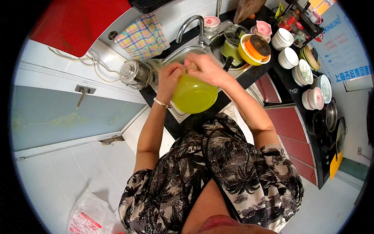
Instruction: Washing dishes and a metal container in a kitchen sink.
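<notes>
A yellow-green plastic bowl (195,94) is tilted over the near side of the stainless-steel sink (178,116), its base turned toward me. My left hand (170,76) grips the bowl's upper left rim. My right hand (206,68) is curled at the upper right rim, its fingers around a small tan, rough-looking thing (193,66), perhaps a scrubber. Both hands' fingertips nearly meet there, and the inside of the bowl is hidden from me. Above them arches the chrome faucet (190,20); I cannot tell whether water runs.
A glass jar or kettle (135,74) stands left of the sink, below a checked cloth (143,36). To the right are a lidded green pot (232,48), a yellow colander (248,57) with bowls in it, and stacked white bowls (282,38). A plastic bag (92,212) lies on the floor.
</notes>
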A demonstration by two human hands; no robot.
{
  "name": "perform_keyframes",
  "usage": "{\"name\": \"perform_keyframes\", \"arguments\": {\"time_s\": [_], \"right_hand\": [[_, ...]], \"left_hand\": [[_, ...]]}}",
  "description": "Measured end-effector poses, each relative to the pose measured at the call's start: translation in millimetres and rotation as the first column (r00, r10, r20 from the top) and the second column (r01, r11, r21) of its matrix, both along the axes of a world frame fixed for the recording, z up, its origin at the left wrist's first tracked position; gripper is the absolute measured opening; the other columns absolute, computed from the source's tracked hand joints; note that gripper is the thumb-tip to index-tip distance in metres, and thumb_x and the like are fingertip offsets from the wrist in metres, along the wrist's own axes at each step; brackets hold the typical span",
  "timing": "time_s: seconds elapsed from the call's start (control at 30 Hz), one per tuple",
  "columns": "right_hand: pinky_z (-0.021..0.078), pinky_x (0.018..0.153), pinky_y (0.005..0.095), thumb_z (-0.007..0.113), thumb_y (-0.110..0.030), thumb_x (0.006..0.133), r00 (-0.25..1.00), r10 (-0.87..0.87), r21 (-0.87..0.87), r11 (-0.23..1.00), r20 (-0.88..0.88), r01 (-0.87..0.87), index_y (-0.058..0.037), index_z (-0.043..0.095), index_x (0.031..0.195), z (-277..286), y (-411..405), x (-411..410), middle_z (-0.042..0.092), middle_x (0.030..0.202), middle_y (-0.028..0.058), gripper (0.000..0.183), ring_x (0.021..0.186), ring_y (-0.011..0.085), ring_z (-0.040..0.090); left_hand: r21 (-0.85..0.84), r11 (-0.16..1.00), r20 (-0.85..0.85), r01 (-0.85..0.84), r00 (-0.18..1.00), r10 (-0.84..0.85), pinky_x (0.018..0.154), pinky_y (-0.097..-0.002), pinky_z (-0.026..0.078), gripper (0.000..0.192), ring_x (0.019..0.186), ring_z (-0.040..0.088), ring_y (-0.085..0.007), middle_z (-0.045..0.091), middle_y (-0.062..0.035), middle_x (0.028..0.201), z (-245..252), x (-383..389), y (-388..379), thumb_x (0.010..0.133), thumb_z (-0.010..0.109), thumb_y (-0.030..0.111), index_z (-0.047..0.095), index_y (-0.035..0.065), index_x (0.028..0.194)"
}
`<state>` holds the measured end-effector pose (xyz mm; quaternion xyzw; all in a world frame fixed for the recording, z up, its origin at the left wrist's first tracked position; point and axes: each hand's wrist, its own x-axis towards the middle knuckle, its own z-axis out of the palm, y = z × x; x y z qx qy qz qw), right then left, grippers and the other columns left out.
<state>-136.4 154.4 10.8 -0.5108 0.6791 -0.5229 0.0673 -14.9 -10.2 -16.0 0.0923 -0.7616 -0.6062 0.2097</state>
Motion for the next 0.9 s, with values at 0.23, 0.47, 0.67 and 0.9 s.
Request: {"name": "perform_keyframes", "arguments": {"time_s": [0.23,0.47,0.67,0.9], "right_hand": [[0.0505,0.069,0.0318,0.064,-0.004,0.08,0.99,0.076,0.225,0.969,0.12,-0.102,-0.0001,0.056,0.088,-37,28,-35,0.063,0.081,0.0054,0.012,0.077,0.0139,0.061],[0.0559,0.08,0.0292,0.062,-0.003,0.083,0.818,0.085,0.017,0.993,0.569,-0.115,-0.0005,0.06,0.101,-28,47,-27,0.066,0.088,0.0046,0.018,0.09,0.0144,0.067],[0.0504,0.074,0.0326,0.057,-0.009,0.086,0.992,0.081,0.227,0.969,0.098,-0.101,0.0036,0.064,0.105,-11,24,-12,0.067,0.085,0.0121,0.024,0.077,0.0157,0.062],[0.0497,0.071,0.0311,0.06,-0.011,0.084,0.996,0.089,0.186,0.979,-0.031,-0.082,0.0039,0.063,0.104,5,8,6,0.065,0.082,0.0124,0.025,0.074,0.014,0.059]], "left_hand": [[0.271,0.962,0.08,0.018,0.996,-0.041,0.061,-0.0208,0.041,0.011,0.067,0.053,-0.0042,0.062,0.0035,0.076,-1,6,-12,0.088,0.063,0.009,0.07,-0.0001,0.086],[0.305,0.952,0.059,0.032,0.997,-0.053,0.063,-0.0199,0.043,0.013,0.07,0.055,-0.0036,0.063,0.0039,0.077,-2,15,-22,0.091,0.064,0.011,0.07,-0.0004,0.087],[-0.058,0.997,0.047,0.056,0.997,-0.053,0.059,-0.0219,0.041,0.012,0.066,0.05,-0.0021,0.059,0.005,0.071,3,7,-7,0.09,0.063,0.01,0.066,-0.0004,0.085],[-0.188,0.966,0.092,0.178,0.982,-0.163,0.058,-0.0229,0.041,0.009,0.066,0.05,-0.0021,0.057,0.0054,0.069,6,1,-11,0.089,0.063,0.008,0.065,-0.0006,0.086]]}}
